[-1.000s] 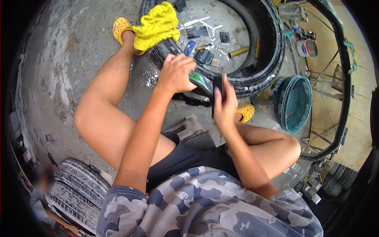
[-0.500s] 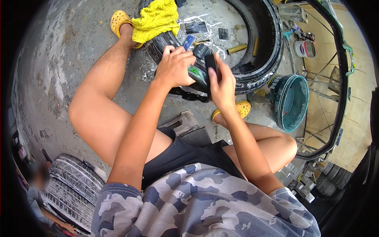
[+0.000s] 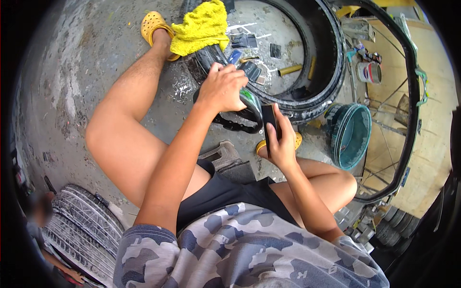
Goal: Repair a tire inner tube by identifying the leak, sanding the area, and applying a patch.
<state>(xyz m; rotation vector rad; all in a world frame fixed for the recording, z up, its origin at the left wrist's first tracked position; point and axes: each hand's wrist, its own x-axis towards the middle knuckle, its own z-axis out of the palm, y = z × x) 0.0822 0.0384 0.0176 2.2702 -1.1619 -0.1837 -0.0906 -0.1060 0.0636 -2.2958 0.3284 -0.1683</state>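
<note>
My left hand (image 3: 223,89) grips a glossy black curved part (image 3: 250,103) by its upper edge, fingers curled over it. The part looks like a hollow shell with a ragged-edged opening below and a green reflection on top. It is held by the near side of a tire (image 3: 307,113) lying flat on the floor. My right hand (image 3: 282,141) is closed around a flat, dark rectangular block (image 3: 270,129), held upright just right of the part and apart from it. What lies under my left palm is hidden.
A yellow cloth (image 3: 199,29) drapes over the tire's left side. Inside the ring lie dark pads (image 3: 244,41) and a yellowish tube (image 3: 289,70). To the right stand a teal bucket (image 3: 353,137), a small white can (image 3: 370,73) and a large black frame (image 3: 415,105). Another person (image 3: 41,216) is at lower left.
My right hand has drawn the block toward me, away from the glossy part. My left hand still holds the part, which now shows more of its opening.
</note>
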